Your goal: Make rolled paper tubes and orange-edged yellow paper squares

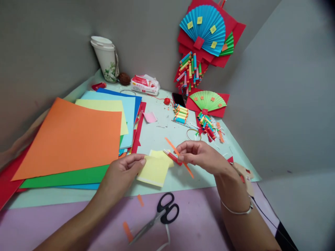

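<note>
My left hand (123, 170) pinches the left edge of a pale yellow paper piece (155, 169) lying on the light green mat (157, 136). My right hand (201, 157) is closed on a small red paper roll (172, 157) and a thin orange paper strip (180, 157) that slants from upper left to lower right. Both hands hover near the middle of the table, a few centimetres apart. Black-handled scissors (162, 214) lie shut on the pink sheet (199, 219) just below the hands.
A stack of coloured sheets with an orange one (70, 137) on top fills the left. Paper fans (202, 29) and rolled paper bundles (181, 114) stand at the back right. A white cup (106, 59) and a tissue pack (145, 84) sit by the grey wall.
</note>
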The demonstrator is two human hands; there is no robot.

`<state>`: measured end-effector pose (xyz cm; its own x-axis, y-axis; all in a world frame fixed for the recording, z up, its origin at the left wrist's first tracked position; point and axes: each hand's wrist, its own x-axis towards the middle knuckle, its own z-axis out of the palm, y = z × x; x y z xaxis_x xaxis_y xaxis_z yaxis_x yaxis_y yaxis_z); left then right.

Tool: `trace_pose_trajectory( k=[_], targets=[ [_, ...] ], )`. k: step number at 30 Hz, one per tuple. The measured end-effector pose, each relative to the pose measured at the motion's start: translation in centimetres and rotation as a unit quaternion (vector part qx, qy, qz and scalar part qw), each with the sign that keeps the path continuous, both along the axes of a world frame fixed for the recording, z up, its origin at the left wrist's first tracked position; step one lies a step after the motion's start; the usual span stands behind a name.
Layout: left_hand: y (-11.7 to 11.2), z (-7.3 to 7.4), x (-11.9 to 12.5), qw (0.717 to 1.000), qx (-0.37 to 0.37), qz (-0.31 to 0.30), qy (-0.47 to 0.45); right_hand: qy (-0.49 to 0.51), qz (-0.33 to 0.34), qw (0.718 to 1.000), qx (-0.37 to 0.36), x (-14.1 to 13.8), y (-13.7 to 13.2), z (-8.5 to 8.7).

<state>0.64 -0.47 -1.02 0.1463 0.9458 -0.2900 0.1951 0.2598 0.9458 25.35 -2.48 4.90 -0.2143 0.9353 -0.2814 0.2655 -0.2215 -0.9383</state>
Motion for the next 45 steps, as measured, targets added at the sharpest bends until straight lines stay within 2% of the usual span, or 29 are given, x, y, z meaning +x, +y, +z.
trace_pose_trajectory(
  k=[7,11,13,18,30,45],
  targets=[
    [0.1,0.3,0.0,1.0,0.014,-0.008,0.015,-0.057,0.039,0.998,-0.01,-2.3,-0.7,-0.9],
    [0.1,0.2,0.0,1.0,0.012,-0.007,0.011,-0.122,0.053,0.987,0.086,-3.3,-1.0,-1.5],
    [0.1,0.2,0.0,1.0,0.009,-0.009,0.011,-0.143,0.056,0.982,0.107,-3.5,-1.0,-1.7],
    [0.1,0.4,-0.1,1.0,0.01,-0.019,0.013,-0.169,0.048,0.98,0.097,-3.7,-0.9,-2.2],
    [-0.1,0.4,0.0,1.0,0.014,-0.021,0.017,-0.195,0.043,0.971,0.131,-3.9,-0.8,-2.4],
    [-0.1,-0.1,-0.3,0.999,0.023,-0.023,0.022,-0.213,0.037,0.965,0.149,-4.2,-1.0,-2.5]
  ],
)
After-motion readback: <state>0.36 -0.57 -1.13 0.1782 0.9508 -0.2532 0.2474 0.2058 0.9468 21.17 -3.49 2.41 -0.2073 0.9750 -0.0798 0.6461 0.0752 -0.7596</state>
